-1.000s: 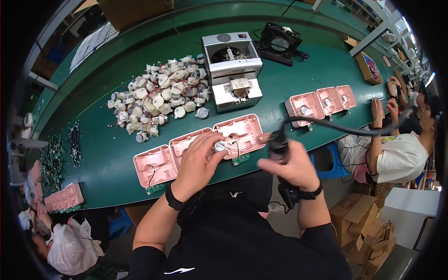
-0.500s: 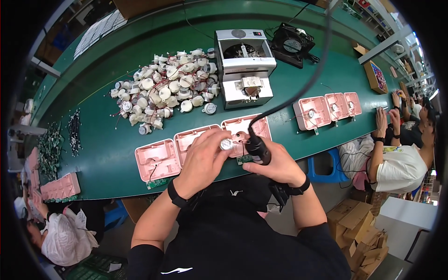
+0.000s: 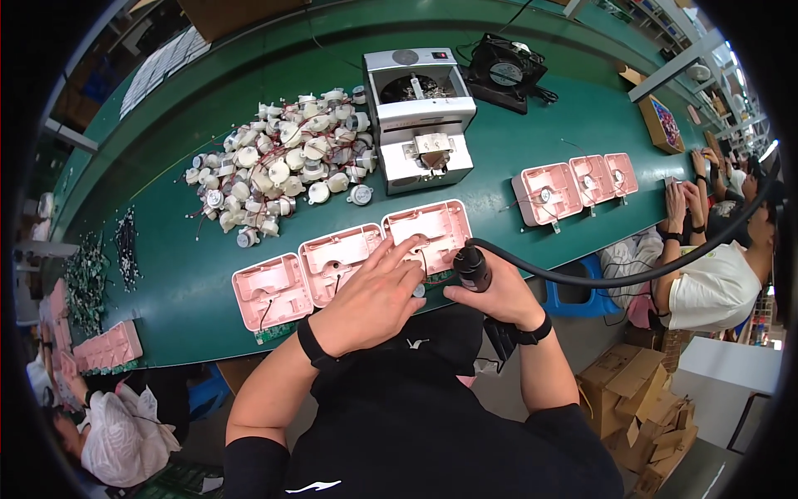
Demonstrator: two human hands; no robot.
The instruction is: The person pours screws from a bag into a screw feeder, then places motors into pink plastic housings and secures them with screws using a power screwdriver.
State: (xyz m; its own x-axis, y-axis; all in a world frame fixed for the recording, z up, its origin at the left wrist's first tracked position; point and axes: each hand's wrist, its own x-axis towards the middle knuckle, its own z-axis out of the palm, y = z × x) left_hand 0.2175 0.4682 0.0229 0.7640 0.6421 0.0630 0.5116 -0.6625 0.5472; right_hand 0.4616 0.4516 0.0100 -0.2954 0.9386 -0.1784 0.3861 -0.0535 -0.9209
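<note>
My right hand is wrapped around a black electric screwdriver, held upright by the near right corner of a pink plastic housing. My left hand reaches over that housing's near edge, its forefinger stretched inside. Between its thumb and lower fingers shows the round silver end of a small motor, mostly hidden by the hand. Two more pink housings, a middle one and a left one, stand in the same row; a dark wire shows in each. A green circuit board lies at the left housing's near edge.
Beyond the housings lies a heap of white motors, beside a grey screw feeder and a black fan. Three pink housings with motors stand to the right. The screwdriver's thick cord arcs rightward. Co-workers sit at both sides.
My left hand has lowered the motor toward the table's near edge and put its forefinger into the housing. The screwdriver's cord has swung from above me to the right.
</note>
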